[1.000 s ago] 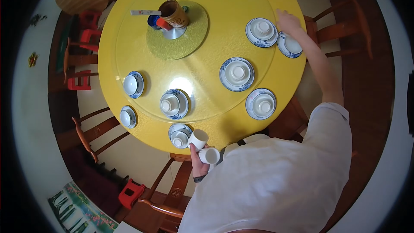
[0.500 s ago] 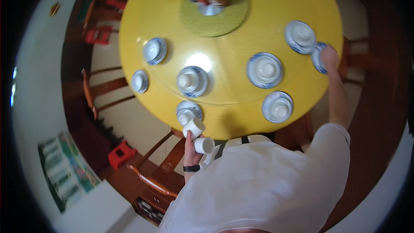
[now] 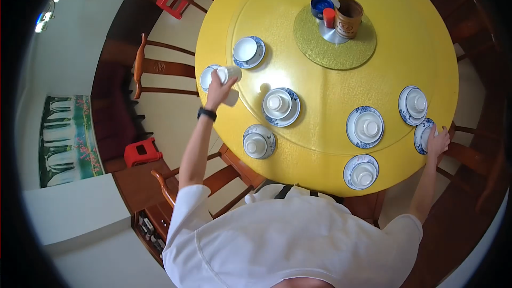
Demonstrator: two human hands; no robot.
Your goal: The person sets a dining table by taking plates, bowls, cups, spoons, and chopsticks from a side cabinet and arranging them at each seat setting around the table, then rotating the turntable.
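Note:
My left hand (image 3: 217,92) is stretched out at the table's left side, closed around two white cups, an upper cup (image 3: 232,73) and a lower cup (image 3: 231,97). Just behind it sits a small stack with a white bowl (image 3: 207,78), partly hidden by the hand. At the right edge, my right hand (image 3: 438,142) rests with curled fingers over a bowl (image 3: 426,137) on a blue-and-white plate (image 3: 421,145). What its fingers grip there is hidden.
On the round yellow table (image 3: 314,165) stand several place settings of plate, bowl and cup, such as one plate (image 3: 295,117). A brown holder (image 3: 349,18), blue ashtray (image 3: 321,5) and red-capped item (image 3: 329,18) are on the central turntable (image 3: 352,58). Wooden chairs (image 3: 165,68) surround it.
My left hand, with the two cups, has reached forward and left from the table's near edge to the left stack. My right hand stays at the right-hand setting. The view has shifted.

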